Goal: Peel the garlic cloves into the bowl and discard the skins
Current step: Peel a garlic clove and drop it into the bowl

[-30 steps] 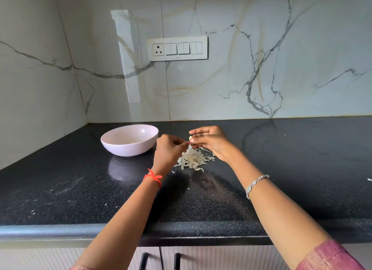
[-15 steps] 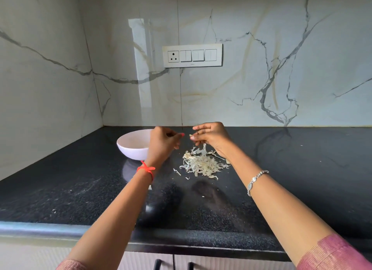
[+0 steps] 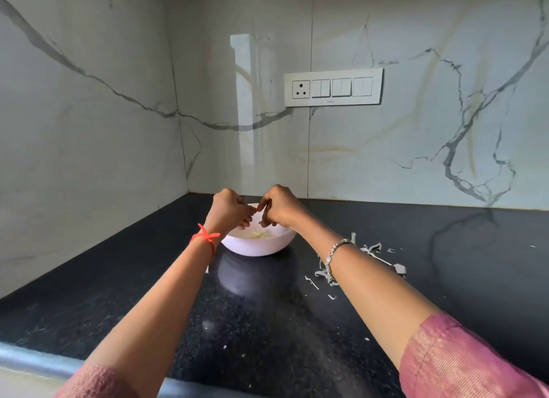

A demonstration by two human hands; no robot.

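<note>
Both hands meet above the white bowl at the centre of the frame. The left hand and right hand have their fingers curled, tips close together; whether they pinch anything cannot be told. Pale peeled garlic cloves lie in the bowl. Garlic skins lie scattered right of centre on the black bench.
</note>
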